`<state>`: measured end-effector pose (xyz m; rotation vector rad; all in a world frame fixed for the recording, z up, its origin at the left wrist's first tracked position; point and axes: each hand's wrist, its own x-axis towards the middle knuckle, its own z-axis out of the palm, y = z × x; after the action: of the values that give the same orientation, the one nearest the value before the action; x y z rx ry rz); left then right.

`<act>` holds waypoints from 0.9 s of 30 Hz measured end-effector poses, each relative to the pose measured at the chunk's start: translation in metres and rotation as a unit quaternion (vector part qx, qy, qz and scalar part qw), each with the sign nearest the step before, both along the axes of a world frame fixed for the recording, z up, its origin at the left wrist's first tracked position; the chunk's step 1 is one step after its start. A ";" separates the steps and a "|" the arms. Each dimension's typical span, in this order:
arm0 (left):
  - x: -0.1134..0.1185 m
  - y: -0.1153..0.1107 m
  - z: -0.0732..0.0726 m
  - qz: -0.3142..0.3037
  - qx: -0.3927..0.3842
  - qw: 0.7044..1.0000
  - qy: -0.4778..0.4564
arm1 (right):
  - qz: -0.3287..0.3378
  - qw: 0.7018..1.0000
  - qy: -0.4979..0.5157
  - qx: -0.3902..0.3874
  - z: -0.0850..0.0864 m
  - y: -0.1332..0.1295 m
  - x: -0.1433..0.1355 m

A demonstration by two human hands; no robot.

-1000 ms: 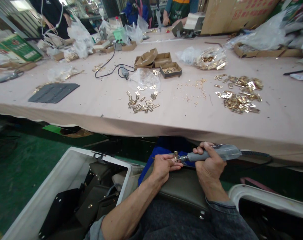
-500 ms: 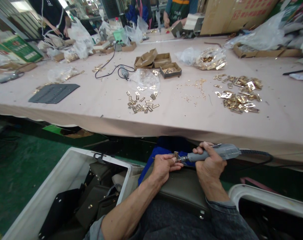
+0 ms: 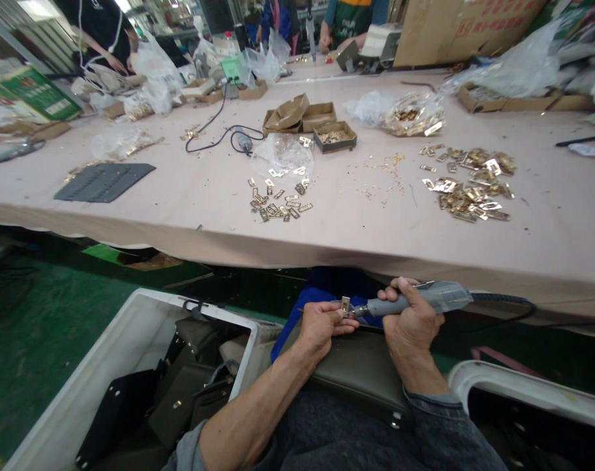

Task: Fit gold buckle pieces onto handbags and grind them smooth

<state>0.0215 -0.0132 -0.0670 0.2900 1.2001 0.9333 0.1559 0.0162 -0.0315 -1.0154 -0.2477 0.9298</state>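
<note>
My right hand (image 3: 411,320) is wrapped round a grey electric screwdriver (image 3: 439,297), which lies nearly level with its tip pointing left. In front of that tip, my left hand (image 3: 325,327) pinches a small gold metal plate (image 3: 345,305) that stands upright between the fingers. The screwdriver's tip meets the plate's lower part; any screw there is too small to make out. Beneath both hands a dark olive bag (image 3: 359,373) rests on my lap, with a shiny metal fitting near its lower right corner.
Gold plates (image 3: 277,206) lie scattered on the table (image 3: 203,216), with a larger heap (image 3: 474,190) at right. Small cardboard boxes (image 3: 334,139) stand behind. A white bin (image 3: 135,327) of dark bags is at my left, another bin (image 3: 523,379) at right. Co-workers (image 3: 349,26) are across the table.
Almost nothing differs. Both hands, the screwdriver and the gold plate stay in place, while the view shifts very slightly.
</note>
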 end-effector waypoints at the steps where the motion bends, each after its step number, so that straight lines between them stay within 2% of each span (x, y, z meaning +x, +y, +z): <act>1: 0.000 0.000 0.000 0.001 -0.002 1.000 0.000 | 0.001 1.000 -0.001 0.002 0.000 0.000 -0.001; 16: -0.002 0.004 -0.005 0.013 -0.035 0.999 -0.005 | -0.002 0.997 -0.057 0.049 0.010 -0.006 -0.016; 21: -0.003 0.004 -0.006 0.009 -0.041 0.999 -0.006 | 0.025 0.994 -0.083 0.061 0.010 -0.011 -0.021; 27: -0.002 0.003 -0.005 0.003 -0.028 1.000 -0.005 | 0.090 0.981 -0.159 0.071 0.012 -0.014 -0.023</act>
<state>0.0197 -0.0106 -0.0723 0.2359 1.2172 0.9039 0.1331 0.0023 -0.0195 -1.0178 -0.6748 0.8940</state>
